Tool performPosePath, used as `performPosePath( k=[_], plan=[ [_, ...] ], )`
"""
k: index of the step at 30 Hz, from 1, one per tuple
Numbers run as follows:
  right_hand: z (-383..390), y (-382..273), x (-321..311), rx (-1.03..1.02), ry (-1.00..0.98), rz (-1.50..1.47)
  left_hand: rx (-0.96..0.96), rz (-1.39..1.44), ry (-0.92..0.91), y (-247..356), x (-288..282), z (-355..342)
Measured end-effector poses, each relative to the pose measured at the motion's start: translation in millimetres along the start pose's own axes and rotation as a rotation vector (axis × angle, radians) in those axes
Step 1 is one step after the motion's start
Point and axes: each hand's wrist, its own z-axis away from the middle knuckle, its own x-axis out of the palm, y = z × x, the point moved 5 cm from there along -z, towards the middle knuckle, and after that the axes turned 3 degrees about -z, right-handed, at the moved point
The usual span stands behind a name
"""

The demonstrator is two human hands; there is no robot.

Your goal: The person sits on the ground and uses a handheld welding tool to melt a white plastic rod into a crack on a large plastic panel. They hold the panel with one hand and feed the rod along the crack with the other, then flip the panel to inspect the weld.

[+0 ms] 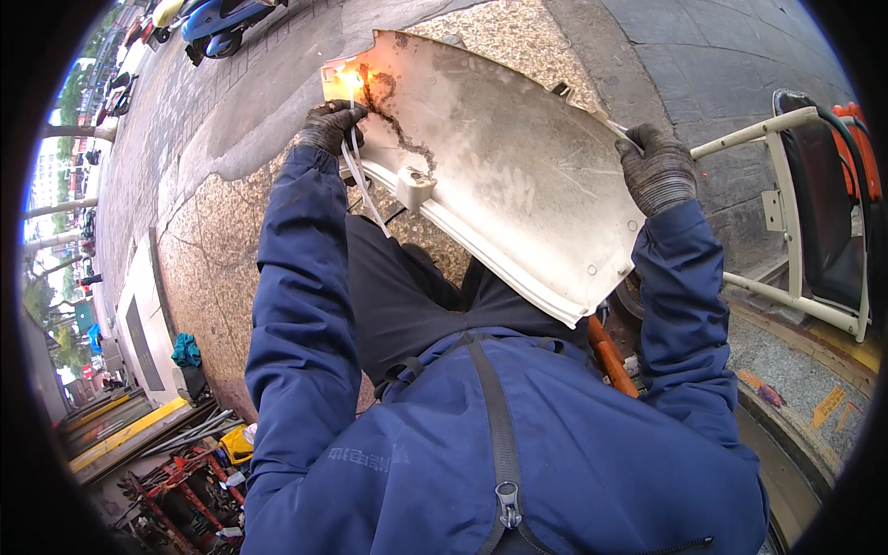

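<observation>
A curved, scuffed white plastic panel [527, 166] lies tilted above my lap, its inner side facing up. My right hand [659, 168], in a dark knitted glove, is closed on the panel's right edge. At the panel's upper left, my gloved left hand [331, 128] is closed around thin white plastic strips [357, 171]. Their loose ends hang below the hand. A bright orange flame [351, 78] burns just above the left fingers, against the panel's corner. From there a dark, lumpy line of melted plastic [400, 137] runs down toward a raised white boss [414, 188].
A metal-framed seat [823, 203] stands close on the right. Red metal tools [190, 499] and rods sit in a cluttered box at lower left. An orange-brown handle [610, 356] shows beside my right leg. A blue scooter [222, 28] is parked far left.
</observation>
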Motion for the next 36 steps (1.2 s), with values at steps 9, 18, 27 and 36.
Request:
performPosePath(
  k=[9, 18, 27, 36],
  plan=[
    [-0.8, 2.2, 0.0, -0.003, 0.011, 0.015, 0.001, -0.004, 0.028, 4.1, 0.8, 0.6],
    [-1.7, 3.0, -1.6, -0.046, 0.08, 0.057, -0.008, 0.024, 0.02, 2.0, -0.9, -0.4],
    [-4.4, -7.5, -12.8, -0.143, 0.126, 0.071, 0.047, 0.019, 0.029, 6.0, -12.1, 0.7],
    [-4.0, -8.9, -14.2, -0.118, 0.124, 0.071, 0.067, 0.071, 0.057, 9.3, -16.8, 2.3]
  ],
)
